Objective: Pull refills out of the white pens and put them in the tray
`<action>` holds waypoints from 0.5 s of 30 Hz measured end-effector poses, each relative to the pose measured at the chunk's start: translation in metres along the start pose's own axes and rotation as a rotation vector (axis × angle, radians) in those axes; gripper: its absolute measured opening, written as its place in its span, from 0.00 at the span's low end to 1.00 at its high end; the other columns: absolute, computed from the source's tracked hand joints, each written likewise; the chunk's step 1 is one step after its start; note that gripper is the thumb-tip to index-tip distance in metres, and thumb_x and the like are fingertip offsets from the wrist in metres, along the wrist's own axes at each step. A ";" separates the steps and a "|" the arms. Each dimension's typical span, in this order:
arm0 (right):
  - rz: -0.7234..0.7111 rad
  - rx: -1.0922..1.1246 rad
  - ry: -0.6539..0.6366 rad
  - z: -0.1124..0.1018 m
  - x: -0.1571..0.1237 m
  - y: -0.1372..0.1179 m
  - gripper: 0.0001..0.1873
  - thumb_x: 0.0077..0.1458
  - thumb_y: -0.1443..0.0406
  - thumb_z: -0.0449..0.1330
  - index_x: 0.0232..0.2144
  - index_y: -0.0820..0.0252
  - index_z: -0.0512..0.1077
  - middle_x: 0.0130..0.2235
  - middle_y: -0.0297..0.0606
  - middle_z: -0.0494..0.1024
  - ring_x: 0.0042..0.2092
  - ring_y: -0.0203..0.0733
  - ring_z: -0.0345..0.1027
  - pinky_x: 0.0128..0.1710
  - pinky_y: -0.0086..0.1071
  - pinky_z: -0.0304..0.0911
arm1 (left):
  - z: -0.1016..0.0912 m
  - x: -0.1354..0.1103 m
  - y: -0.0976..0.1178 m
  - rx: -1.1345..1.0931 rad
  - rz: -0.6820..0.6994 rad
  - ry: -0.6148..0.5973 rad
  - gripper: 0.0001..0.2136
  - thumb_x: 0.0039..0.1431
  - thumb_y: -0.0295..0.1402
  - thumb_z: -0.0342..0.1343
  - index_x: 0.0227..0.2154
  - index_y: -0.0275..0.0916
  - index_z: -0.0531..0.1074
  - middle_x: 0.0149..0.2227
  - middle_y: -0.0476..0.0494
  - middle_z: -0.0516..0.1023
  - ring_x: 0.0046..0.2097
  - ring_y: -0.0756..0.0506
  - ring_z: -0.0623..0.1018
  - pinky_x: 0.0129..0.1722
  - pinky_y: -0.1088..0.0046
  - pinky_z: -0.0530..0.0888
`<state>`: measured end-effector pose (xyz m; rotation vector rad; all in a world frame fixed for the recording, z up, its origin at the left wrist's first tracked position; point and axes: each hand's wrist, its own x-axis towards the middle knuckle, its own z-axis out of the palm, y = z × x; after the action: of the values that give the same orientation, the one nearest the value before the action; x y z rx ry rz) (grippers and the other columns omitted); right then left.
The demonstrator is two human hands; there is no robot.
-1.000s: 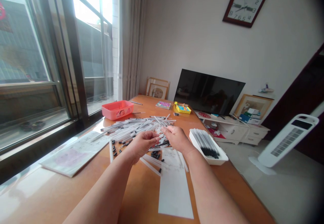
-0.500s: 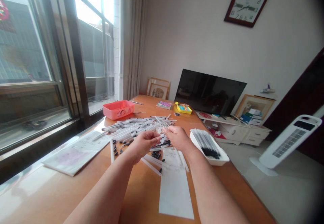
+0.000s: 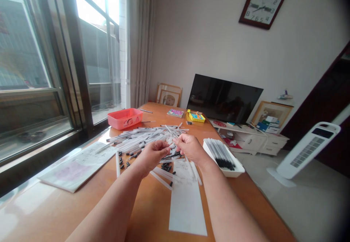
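Pale thin piece, mostly hidden, is being pinched by left hand and right hand beside the pen pile.

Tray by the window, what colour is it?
Coral pink; the tray shows best in the head view.

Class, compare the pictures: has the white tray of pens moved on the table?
No. The white tray still sits at the right edge of the table, just as far from the paper sheet; only the camera shifted.
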<state>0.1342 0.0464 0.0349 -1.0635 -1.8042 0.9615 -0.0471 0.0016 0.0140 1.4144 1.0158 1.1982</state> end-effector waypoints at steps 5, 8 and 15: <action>-0.054 -0.154 0.144 0.010 0.002 0.004 0.20 0.57 0.51 0.59 0.21 0.57 0.67 0.20 0.31 0.72 0.22 0.34 0.62 0.24 0.27 0.56 | 0.004 0.003 -0.003 0.162 0.089 0.106 0.14 0.52 0.44 0.63 0.32 0.37 0.76 0.29 0.48 0.74 0.30 0.49 0.67 0.29 0.75 0.63; -0.084 -0.162 0.163 0.010 0.003 0.004 0.19 0.57 0.52 0.59 0.22 0.57 0.68 0.20 0.31 0.73 0.23 0.35 0.62 0.25 0.27 0.56 | 0.005 0.003 -0.002 0.182 0.100 0.105 0.15 0.53 0.45 0.61 0.33 0.36 0.76 0.29 0.47 0.74 0.29 0.49 0.68 0.29 0.75 0.63; -0.071 -0.133 0.215 0.005 0.002 0.003 0.21 0.57 0.49 0.58 0.22 0.58 0.69 0.20 0.31 0.73 0.22 0.35 0.60 0.24 0.27 0.55 | 0.005 0.000 -0.004 0.304 0.074 0.004 0.19 0.62 0.47 0.51 0.27 0.36 0.74 0.27 0.46 0.75 0.28 0.49 0.69 0.29 0.74 0.64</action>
<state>0.1295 0.0484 0.0310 -1.1309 -1.7333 0.6648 -0.0427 0.0010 0.0099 1.6977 1.1947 1.1332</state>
